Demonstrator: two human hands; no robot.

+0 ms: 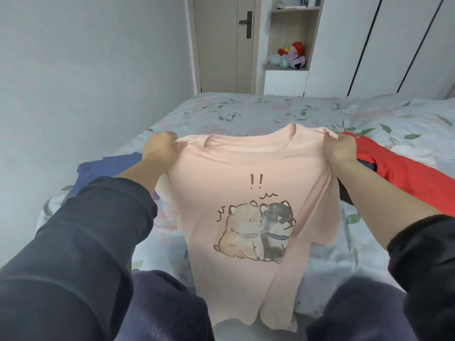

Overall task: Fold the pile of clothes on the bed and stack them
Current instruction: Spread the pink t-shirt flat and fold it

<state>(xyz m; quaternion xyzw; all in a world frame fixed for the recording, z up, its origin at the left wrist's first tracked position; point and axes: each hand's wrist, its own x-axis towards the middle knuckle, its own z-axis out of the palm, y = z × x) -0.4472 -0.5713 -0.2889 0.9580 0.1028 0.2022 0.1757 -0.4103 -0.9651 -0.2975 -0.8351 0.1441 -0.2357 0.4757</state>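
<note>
A pale pink T-shirt (246, 173) with a print of two cartoon dogs hangs in the air over the bed (246, 112), its front toward me. My left hand (161, 150) grips its left shoulder and my right hand (341, 148) grips its right shoulder, so the shirt is stretched between them. Its hem hangs down between my knees. A blue garment (108, 168) lies on the bed behind my left forearm. A red garment (398, 168) lies crumpled behind my right forearm, with something dark under it.
The bed has a floral sheet and stands against a grey wall (86, 70) on the left. Beyond its far end are a door (221, 45), an open shelf with plush toys (291, 57) and white wardrobe doors (381, 45).
</note>
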